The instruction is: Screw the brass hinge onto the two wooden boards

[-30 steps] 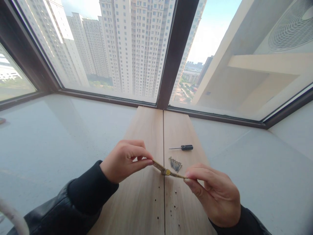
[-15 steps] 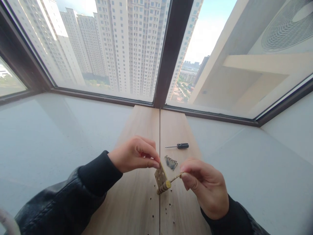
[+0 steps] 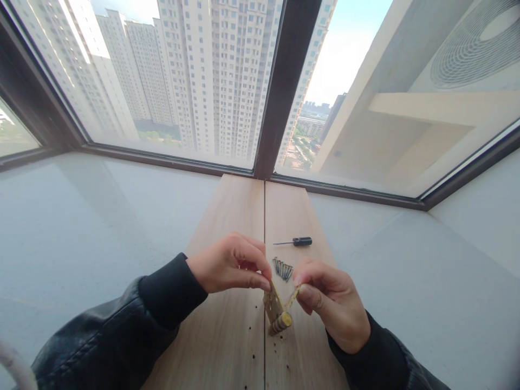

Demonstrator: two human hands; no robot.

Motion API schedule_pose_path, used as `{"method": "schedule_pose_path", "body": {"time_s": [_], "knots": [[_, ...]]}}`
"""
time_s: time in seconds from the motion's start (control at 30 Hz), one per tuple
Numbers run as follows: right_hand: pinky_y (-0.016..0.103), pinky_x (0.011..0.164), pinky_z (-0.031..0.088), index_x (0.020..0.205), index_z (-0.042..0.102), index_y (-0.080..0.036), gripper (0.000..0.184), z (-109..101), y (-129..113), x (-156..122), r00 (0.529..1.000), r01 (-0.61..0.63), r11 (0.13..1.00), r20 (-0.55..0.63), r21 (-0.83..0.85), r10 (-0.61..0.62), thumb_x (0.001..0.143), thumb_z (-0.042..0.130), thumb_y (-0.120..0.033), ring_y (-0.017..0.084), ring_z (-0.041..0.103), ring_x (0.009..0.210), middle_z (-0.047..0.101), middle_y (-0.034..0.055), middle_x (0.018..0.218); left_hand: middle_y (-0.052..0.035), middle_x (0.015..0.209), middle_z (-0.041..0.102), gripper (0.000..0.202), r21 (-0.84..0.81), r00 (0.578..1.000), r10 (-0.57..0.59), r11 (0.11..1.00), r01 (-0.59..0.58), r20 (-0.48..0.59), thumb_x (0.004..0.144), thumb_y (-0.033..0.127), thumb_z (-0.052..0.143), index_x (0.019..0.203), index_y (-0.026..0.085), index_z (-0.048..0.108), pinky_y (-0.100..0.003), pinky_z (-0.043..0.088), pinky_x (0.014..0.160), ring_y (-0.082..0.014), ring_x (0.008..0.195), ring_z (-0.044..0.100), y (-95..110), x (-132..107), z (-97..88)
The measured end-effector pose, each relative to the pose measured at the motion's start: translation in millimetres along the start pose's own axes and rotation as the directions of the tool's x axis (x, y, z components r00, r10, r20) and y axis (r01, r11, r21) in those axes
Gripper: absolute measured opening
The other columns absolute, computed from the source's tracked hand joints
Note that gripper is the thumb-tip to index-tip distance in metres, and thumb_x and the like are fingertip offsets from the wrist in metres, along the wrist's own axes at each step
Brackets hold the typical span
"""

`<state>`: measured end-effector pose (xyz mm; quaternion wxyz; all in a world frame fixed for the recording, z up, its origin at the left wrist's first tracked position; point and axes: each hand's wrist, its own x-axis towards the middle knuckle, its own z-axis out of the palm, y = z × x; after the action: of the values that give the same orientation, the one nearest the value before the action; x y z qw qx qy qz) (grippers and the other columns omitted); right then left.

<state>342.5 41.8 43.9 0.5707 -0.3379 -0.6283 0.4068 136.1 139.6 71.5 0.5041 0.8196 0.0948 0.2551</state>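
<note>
A brass hinge (image 3: 275,310) hangs partly folded over the seam between two wooden boards, its round knuckle toward me. My left hand (image 3: 233,264) pinches the top edge of one leaf between thumb and fingers. The edge of the other leaf is pinched by my right hand (image 3: 331,303). Just beyond the hinge, a small pile of screws (image 3: 283,268) lies on the right board (image 3: 289,211). Farther back, a screwdriver (image 3: 301,241) with a black handle rests with its shaft pointing left.
Small dark holes dot both boards near the seam, on the left board (image 3: 239,206) and the right. The boards run up to a dark window frame (image 3: 266,135). A pale ledge (image 3: 122,216) lies on either side, with tall buildings outside the glass.
Both leaves now stand more upright and closer together, making a narrower V. My left hand has shifted slightly right and down with the hinge; my right hand has come a little left.
</note>
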Motion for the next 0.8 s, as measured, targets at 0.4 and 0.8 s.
{"method": "schedule_pose_path", "body": {"time_s": [0.4,0.8], "knots": [[0.018,0.04,0.034,0.082,0.065,-0.018,0.017,-3,2,-2,0.996,0.013,0.998,-0.09,-0.055,-0.018,0.093,0.066,-0.031,0.006,0.044,0.044,0.052,-0.0021,0.069,0.0015,0.065,0.055,0.009,0.086,0.994,0.015,0.996,-0.006,-0.105,0.082,0.017,0.073,0.076,0.011,0.074,-0.018,0.034,0.051,-0.0069,0.057,0.044,-1,-4,-4.6],[0.022,0.048,0.036,0.082,0.062,-0.018,0.012,-1,3,-9,0.955,0.062,0.917,-0.245,-0.393,-0.17,0.094,0.061,-0.019,0.01,0.048,0.057,0.053,-0.0015,0.068,0.0041,0.058,0.048,0.018,0.384,0.942,-0.021,0.91,0.157,-0.336,0.085,0.02,0.063,0.07,0.012,0.069,-0.019,0.031,0.05,-0.0071,0.053,0.04,9,-10,-8.6]]}}
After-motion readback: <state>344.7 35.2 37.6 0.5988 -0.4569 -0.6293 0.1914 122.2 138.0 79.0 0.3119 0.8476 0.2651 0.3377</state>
